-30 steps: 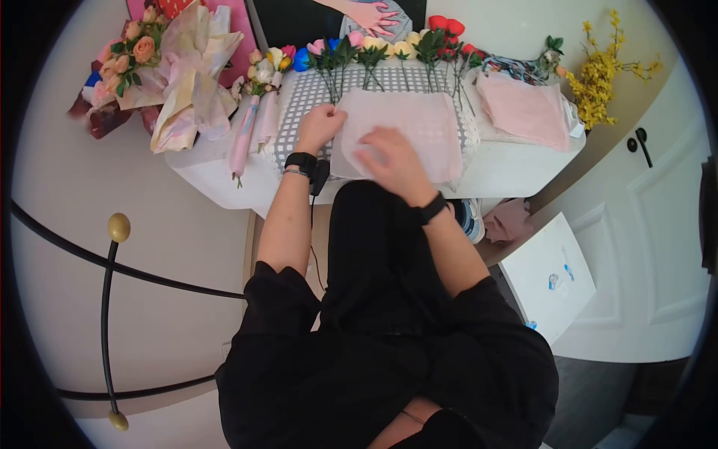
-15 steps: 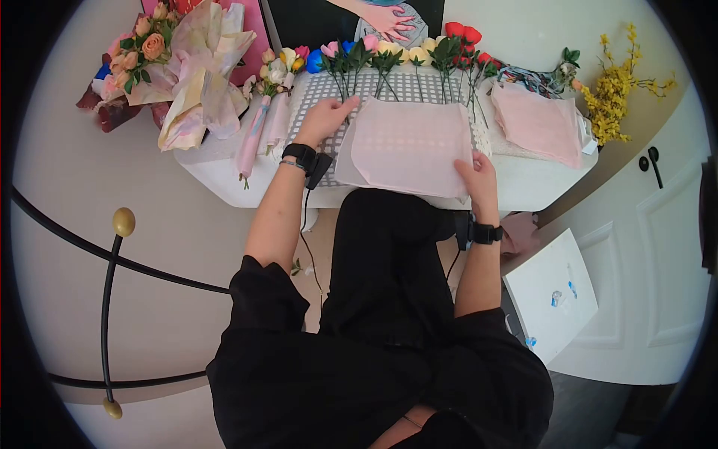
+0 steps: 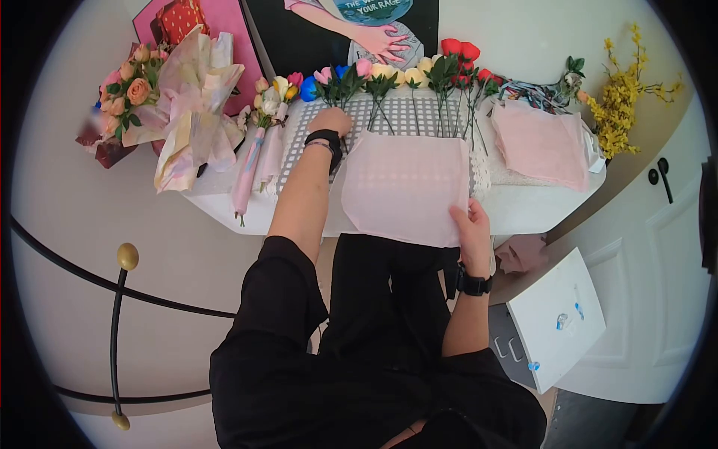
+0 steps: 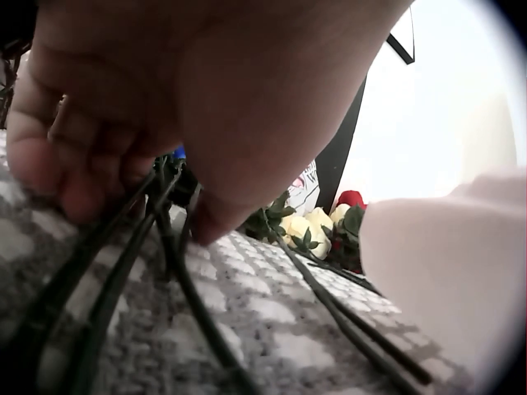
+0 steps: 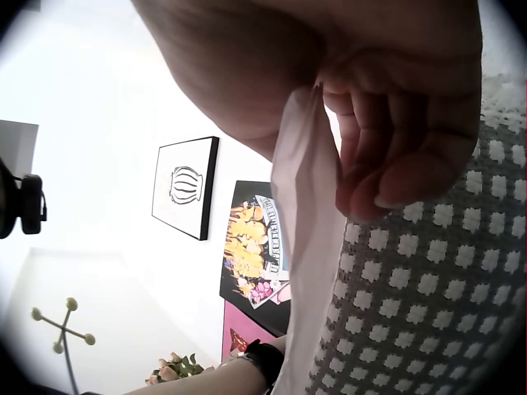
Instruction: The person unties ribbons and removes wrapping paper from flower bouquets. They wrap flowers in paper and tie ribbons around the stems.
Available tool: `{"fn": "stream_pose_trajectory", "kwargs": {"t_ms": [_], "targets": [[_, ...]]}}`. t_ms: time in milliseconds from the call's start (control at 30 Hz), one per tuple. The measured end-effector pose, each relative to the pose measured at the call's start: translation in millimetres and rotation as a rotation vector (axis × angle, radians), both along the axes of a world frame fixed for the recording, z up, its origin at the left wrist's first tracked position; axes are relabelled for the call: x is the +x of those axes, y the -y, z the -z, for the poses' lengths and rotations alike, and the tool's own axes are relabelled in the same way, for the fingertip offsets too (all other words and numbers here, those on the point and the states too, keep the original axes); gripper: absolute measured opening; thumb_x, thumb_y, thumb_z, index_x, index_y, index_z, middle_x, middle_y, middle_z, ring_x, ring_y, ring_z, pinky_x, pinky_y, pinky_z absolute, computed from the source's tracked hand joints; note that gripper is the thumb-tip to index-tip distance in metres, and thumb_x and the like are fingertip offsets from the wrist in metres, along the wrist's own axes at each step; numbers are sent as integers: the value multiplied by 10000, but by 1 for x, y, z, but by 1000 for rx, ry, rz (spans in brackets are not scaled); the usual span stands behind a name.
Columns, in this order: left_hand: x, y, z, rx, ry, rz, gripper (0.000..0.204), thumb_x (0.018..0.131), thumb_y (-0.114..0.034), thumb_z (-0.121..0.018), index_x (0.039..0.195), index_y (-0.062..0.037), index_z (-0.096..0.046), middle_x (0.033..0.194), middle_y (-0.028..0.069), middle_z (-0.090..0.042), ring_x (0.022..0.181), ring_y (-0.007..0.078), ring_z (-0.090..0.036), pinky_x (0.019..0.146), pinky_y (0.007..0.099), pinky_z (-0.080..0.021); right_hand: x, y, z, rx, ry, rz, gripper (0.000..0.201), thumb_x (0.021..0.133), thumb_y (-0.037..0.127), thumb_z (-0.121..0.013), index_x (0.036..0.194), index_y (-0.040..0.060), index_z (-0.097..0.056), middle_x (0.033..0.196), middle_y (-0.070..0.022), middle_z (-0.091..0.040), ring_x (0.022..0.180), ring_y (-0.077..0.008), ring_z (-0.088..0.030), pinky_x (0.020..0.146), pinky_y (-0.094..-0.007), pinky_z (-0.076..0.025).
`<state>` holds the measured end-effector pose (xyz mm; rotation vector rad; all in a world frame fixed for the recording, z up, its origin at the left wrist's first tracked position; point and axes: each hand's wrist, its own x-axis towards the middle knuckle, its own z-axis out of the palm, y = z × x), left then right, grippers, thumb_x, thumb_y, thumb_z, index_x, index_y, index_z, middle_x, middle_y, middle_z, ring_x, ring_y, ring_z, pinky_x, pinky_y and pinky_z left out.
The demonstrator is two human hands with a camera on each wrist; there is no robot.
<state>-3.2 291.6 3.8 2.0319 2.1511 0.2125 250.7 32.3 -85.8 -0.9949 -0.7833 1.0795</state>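
In the head view, my left hand (image 3: 330, 121) is over the stems of the pink and blue flowers at the cushion's left. Seen from the left wrist, its curled fingers (image 4: 90, 185) and thumb close around several dark green stems (image 4: 169, 222) lying on the knit. My right hand (image 3: 473, 236) pinches the right edge of a thin pale pink sheet of wrapping paper (image 3: 404, 187). That sheet spreads over the front of the grey-and-white checked cushion (image 3: 303, 142) and overhangs the table edge. From the right wrist, the sheet (image 5: 309, 181) runs up between thumb and fingers.
Cream flowers (image 3: 415, 75) and red roses (image 3: 460, 51) lie along the cushion's back. More pink sheets (image 3: 542, 142) are stacked at the right, near yellow blossoms (image 3: 617, 112). A wrapped bouquet (image 3: 198, 105) and a slim pink-wrapped bunch (image 3: 247, 172) lie at the left.
My right hand has gone from above the sheet to its right edge and now pinches it. The sheet has shifted toward me. My left hand has left the sheet's corner for the flower stems.
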Motion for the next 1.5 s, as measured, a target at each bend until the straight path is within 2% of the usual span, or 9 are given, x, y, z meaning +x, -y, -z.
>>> {"fn": "stream_pose_trajectory", "kwargs": {"t_ms": [167,267,367,700,833,900,1000,1233,1500], "targets": [[-10,-11,15,45,-60,58,353,866,-214,-470,1119,-50,-654,1179,194,-612,1104,337,-585,937,447,-455,-2,-3,4,11,4,-24,222,875,46,-585,1082,-33,-567,904,-61,-670,753,-81,-610,679,-214,-482],[-30,-18,18,123,-291,379,326,882,-199,-444,1033,-19,-671,1083,240,-626,1021,387,-604,875,474,-475,-5,-4,5,9,-3,-47,232,879,48,-579,1095,-36,-563,925,-60,-669,771,-85,-613,693,-216,-485],[-37,3,10,468,178,271,340,920,-228,-412,897,69,-575,825,318,-614,810,465,-607,749,507,-487,-10,-4,3,15,-22,-68,245,884,52,-570,1111,-39,-557,959,-70,-664,806,-95,-616,723,-226,-489],[-23,143,-73,550,335,442,295,969,-263,-417,920,25,-454,763,325,-570,771,500,-558,671,537,-427,-54,2,5,58,-145,-53,314,855,-2,-517,1166,-36,-489,1039,-96,-628,898,-127,-599,780,-251,-488],[23,193,-37,412,354,557,263,965,-243,-421,938,18,-435,694,302,-570,659,485,-558,585,551,-424,-78,9,13,103,-163,-123,316,855,17,-519,1167,-23,-492,1116,-96,-597,977,-148,-578,852,-283,-468],[41,202,-4,383,363,603,259,963,-237,-422,945,21,-429,670,296,-570,627,480,-559,561,552,-428,-79,17,2,149,-420,-495,247,875,94,-543,1112,33,-513,1145,-64,-565,1043,-166,-543,919,-322,-430],[56,208,32,321,383,622,258,956,-224,-430,940,33,-426,646,289,-572,604,472,-567,550,545,-443,-66,6,18,106,-646,-682,178,897,177,-557,1047,90,-513,1123,-29,-552,1067,-174,-523,955,-346,-398],[49,212,63,335,365,680,217,938,-179,-456,941,35,-423,641,266,-586,602,455,-580,548,540,-450,-84,-14,2,41,-399,-343,191,951,199,-538,1075,55,-544,1042,-30,-597,949,-130,-582,834,-282,-465],[40,240,51,449,378,627,206,951,-170,-471,922,25,-410,586,244,-561,561,433,-574,494,521,-439,-102,-4,5,57,-647,-242,190,969,179,-516,1079,33,-568,1021,-41,-622,957,-133,-588,848,-279,-460]]}}
